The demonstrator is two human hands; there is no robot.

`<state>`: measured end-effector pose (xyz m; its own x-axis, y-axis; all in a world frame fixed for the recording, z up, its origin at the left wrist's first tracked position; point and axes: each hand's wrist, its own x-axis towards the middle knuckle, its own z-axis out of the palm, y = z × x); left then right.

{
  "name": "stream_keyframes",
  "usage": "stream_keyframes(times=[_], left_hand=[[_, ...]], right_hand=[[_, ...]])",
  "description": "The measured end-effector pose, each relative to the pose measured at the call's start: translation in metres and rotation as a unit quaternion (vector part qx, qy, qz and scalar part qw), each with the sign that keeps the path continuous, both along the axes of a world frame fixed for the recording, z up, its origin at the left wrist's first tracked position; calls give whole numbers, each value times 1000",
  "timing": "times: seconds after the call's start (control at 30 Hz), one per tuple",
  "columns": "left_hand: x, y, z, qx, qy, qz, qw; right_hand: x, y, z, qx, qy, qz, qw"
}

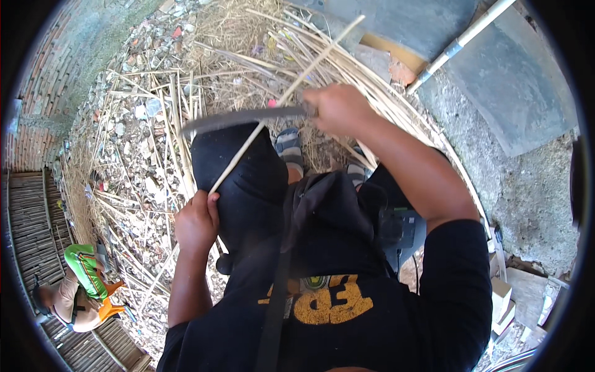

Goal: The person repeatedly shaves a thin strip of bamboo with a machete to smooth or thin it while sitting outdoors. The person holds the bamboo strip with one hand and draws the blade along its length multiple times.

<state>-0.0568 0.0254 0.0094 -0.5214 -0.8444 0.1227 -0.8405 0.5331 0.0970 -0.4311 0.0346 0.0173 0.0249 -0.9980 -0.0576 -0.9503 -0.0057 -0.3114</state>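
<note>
My left hand (196, 224) is closed around the lower end of a thin pale stick (322, 59), which looks like split bamboo. The stick slants up and away to the right, over my dark-clothed left knee (226, 161). In my right hand (342, 110) is the handle end of a long machete (226, 120) with a slightly curved dark blade. Its blade points left and crosses the stick at about mid-length, above the knee. Whether edge and stick touch I cannot tell. Both sandalled feet (289, 149) show beyond my lap.
Long pale strips (378, 102) lie heaped ahead and to the right, with dry straw (229, 31) beyond. Rubble (133, 133) covers the ground leftward. Another person (77, 294) sits at far left. A pole (462, 43) leans near grey slabs (514, 80) at right.
</note>
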Motion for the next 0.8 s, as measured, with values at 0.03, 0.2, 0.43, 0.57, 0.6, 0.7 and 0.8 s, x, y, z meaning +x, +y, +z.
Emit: stream_keyframes(times=[0.03,0.2,0.43,0.57,0.6,0.7,0.8], left_hand=[[-1,1,2,5,-5,3,1000],[5,2,-2,8,18,-6,1000],[4,0,1,13,-19,10,1000],[6,-1,0,13,-6,4,1000],[3,-1,2,15,-7,10,1000],[2,-1,3,23,-17,16,999],[11,-2,-3,37,4,11,999]], right_hand=[[-5,0,-4,4,-12,-21,1000],[-16,0,-3,-23,8,-9,1000],[-28,-4,-6,-32,-3,-54,998],[-24,1,-17,-36,-6,-28,999],[-30,-2,-15,-39,-18,-49,998],[-33,-2,-10,-34,-39,-83,995],[-24,2,-9,-75,-4,-56,996]])
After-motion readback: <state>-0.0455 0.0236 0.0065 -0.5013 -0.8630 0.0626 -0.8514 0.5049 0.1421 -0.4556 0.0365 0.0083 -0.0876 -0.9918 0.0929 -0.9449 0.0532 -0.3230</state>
